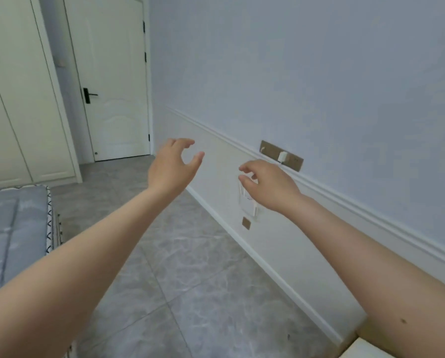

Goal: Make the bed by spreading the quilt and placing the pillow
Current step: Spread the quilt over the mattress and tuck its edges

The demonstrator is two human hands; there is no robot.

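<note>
Both hands are stretched out in front of the person, over the grey tiled floor (190,267) and toward the wall (319,73) on the right. Neither holds anything. The left hand (173,165) has its fingers loosely curved with the thumb standing apart from them, like a hand about to take hold of something. The right hand (265,183) is much the same, fingers hanging in a relaxed curl in front of the white switch plate (247,202) low on the wall, apart from it as far as I can judge.

What matters is that the bed (12,228) lies off to the left, well apart from both hands. Only its near corner shows: a grey quilted surface with a black-and-white patterned edge, its long side running away toward the wardrobe (17,99) and the closed door (113,86) at the far end. Whether that grey cover is the quilt already laid or the bare mattress, I cannot tell. No pillow is in view.

The left hand is the nearer of the two to the bed. My guess is the person has to turn left and bring both hands across before any spreading can start. At the near right a pale cream edge (358,350) shows under the right forearm; what it belongs to is unclear.
</note>
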